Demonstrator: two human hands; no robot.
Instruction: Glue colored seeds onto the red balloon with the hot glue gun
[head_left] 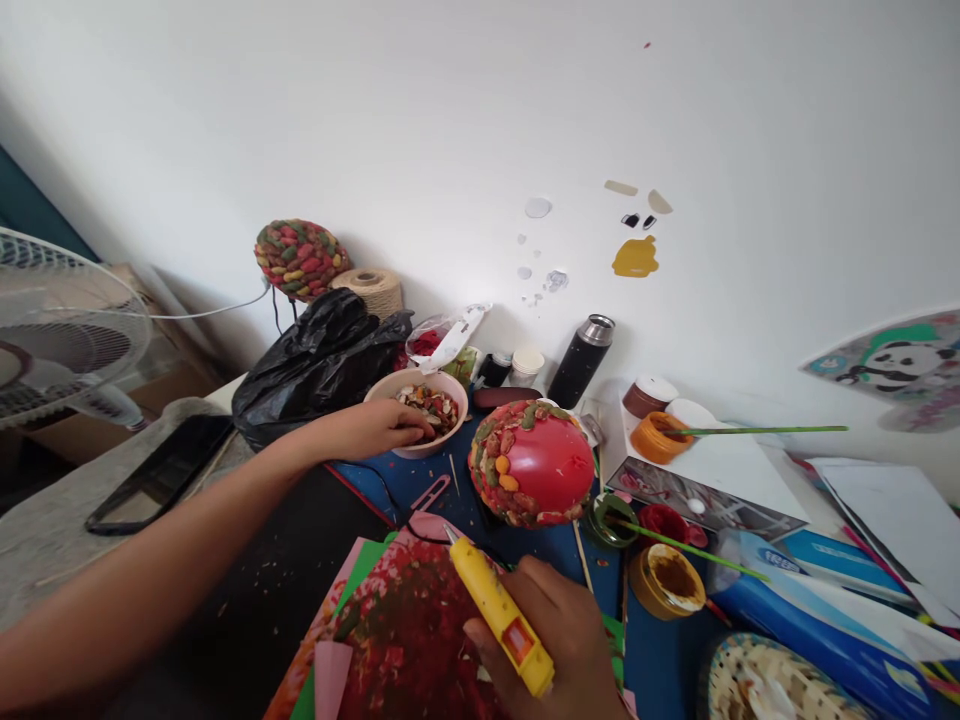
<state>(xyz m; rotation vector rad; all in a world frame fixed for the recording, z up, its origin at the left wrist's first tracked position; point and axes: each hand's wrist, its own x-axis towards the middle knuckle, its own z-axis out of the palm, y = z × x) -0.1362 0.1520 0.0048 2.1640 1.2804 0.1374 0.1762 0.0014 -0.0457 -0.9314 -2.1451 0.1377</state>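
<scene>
My left hand reaches over the rim of a pale pink bowl, its fingers curled down among small painted shell-like pieces. What the fingertips hold, if anything, is hidden. My right hand is closed around a yellow hot glue gun, its metal nozzle pointing up and away from me. Between the hands and farther back sits a red balloon, its left side and edges covered with red, green and orange pieces. Paint-stained coloured paper lies under the glue gun.
A finished-looking covered ball, twine roll and black plastic bag stand back left. A black flask stands behind the balloon. Open paint jars with brushes crowd the right. A phone and a fan are left.
</scene>
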